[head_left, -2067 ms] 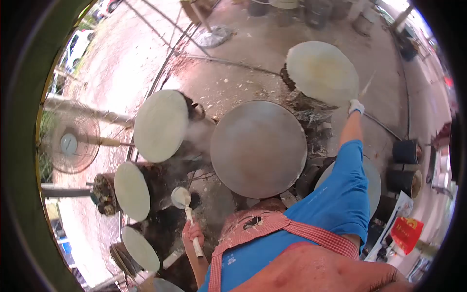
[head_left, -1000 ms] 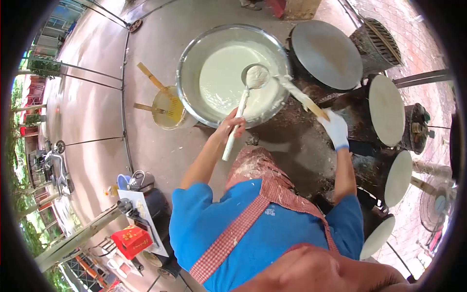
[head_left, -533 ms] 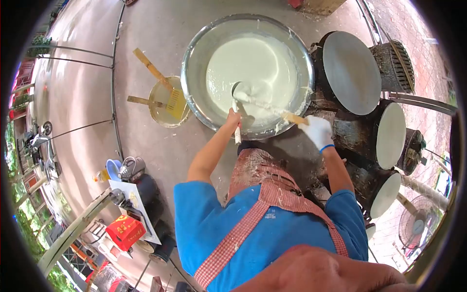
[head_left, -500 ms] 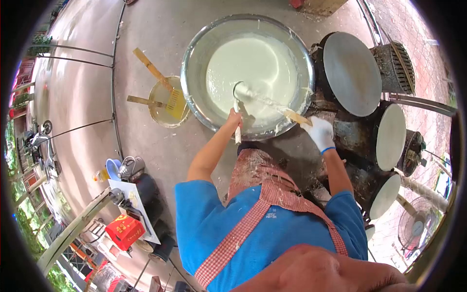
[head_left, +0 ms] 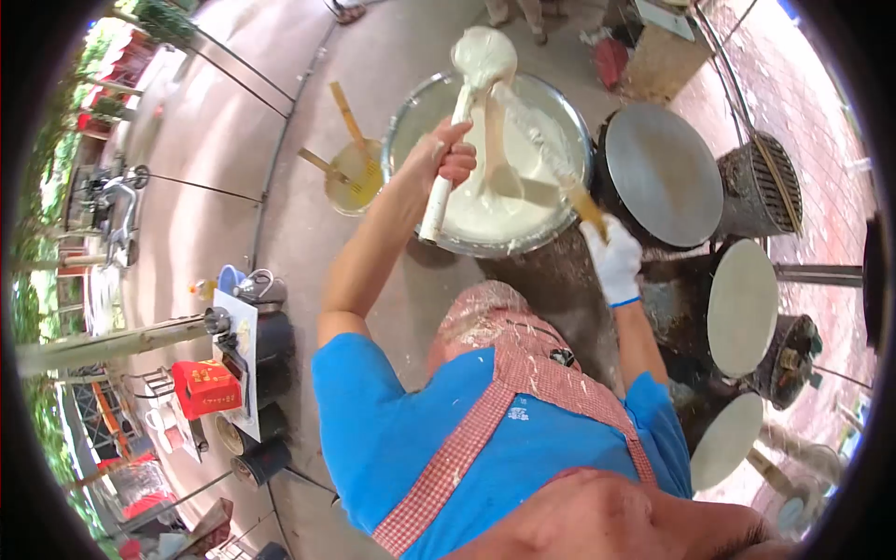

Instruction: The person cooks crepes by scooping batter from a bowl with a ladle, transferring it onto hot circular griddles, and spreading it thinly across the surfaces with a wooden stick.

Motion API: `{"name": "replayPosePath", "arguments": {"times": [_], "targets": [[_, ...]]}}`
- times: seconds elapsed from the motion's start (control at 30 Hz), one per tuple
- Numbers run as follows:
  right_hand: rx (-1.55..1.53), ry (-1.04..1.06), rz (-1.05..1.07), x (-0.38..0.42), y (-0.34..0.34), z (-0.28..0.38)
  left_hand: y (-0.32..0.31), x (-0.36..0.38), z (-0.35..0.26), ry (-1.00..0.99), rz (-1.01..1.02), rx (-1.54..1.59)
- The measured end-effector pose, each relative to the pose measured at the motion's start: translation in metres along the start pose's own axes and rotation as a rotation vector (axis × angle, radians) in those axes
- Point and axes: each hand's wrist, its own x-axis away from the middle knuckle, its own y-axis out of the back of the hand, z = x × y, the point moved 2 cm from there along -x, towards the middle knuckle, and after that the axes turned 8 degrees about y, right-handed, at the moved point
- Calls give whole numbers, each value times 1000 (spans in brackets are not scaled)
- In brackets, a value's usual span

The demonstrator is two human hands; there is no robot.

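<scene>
A wide metal basin (head_left: 504,249) of thick white batter (head_left: 490,224) sits on the floor in front of me. My left hand (head_left: 452,159) is closed around the pale handle of a ladle (head_left: 485,58), whose batter-covered bowl is raised over the basin's far side. Batter runs down from the ladle in a thick stream. In a white glove, my right hand (head_left: 613,261) grips the wooden handle of a batter-coated stirring stick (head_left: 582,202) at the basin's right. Its far end reaches up to the ladle's bowl and overlaps it in this view.
Round flat griddles (head_left: 665,177) stand in a row on the right. Left of the basin is a small tub (head_left: 347,203) with two wooden-handled tools. A red box (head_left: 207,388) rests on a side stand. Another person's legs (head_left: 527,14) show at the top edge.
My left hand has lifted the ladle up out of the batter. My right hand has swung the stick's far end up to the ladle. The view has shifted.
</scene>
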Motion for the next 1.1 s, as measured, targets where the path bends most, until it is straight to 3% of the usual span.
{"name": "replayPosePath", "arguments": {"times": [0.13, 0.2, 0.27, 0.33, 0.37, 0.4, 0.43, 0.47, 0.5, 0.53, 0.57, 0.6, 0.63, 0.67, 0.73, 0.77, 0.8, 0.87, 0.93, 0.97, 1.0, 1.1], "targets": [[35, 267, -333, -75, 60, 19, -60, 81, -45, -194, 181, -250], [-203, 94, -340, -103, 89, 39, -83, 113, -71, -436, 196, -556], [-241, 123, -466, -114, 95, 49, -102, 133, -85, -685, 59, -676], [-522, 90, -364, -104, 83, 60, -86, 120, -89, -730, 46, -719], [-667, -75, -189, -93, 55, 45, -64, 100, -93, -670, 99, -716], [-736, -251, 25, -76, 32, 35, -34, 69, -86, -458, -129, -455], [-847, -173, 6, -56, -10, 10, -26, 62, -55, -455, -83, -349], [-758, -289, 92, -32, -25, 0, -2, 52, -42, -155, -58, -435], [-633, -396, 169, -11, -23, -4, 22, 31, -41, 323, 172, 143], [-506, -497, 252, 9, -19, -10, 24, 26, -37, 368, 149, 123], [-375, -338, 175, 24, -13, -19, 26, 22, -28, 396, 115, 189], [-311, -365, 150, 33, 3, -20, 23, 17, -23, 416, 93, 246], [-339, -435, 153, 32, 22, -19, 20, 15, -29, 526, 249, 294], [-365, -520, 161, 40, 38, -18, 19, 10, -27, 451, 412, 206], [-422, -388, -3, 37, 59, -9, 4, -3, -16, -50, 213, -491], [-430, -334, -61, 40, 58, -16, 9, -31, -6, 94, 546, -398], [-553, -508, 24, 47, 63, -16, 14, -59, 7, 266, 868, -271], [-624, -596, 106, 77, 49, -43, 8, -83, 47, 417, 648, 20], [-414, -648, 225, 121, 46, -58, -2, -104, 73, 521, 339, 88], [-248, -582, 179, 154, 34, -74, -1, -117, 90, 725, 367, 364], [-90, -485, 151, 186, 33, -89, 2, -133, 113, 731, 361, 377], [8, -729, 179, 248, 101, -102, -31, -160, 167, 902, 376, 538]]}}
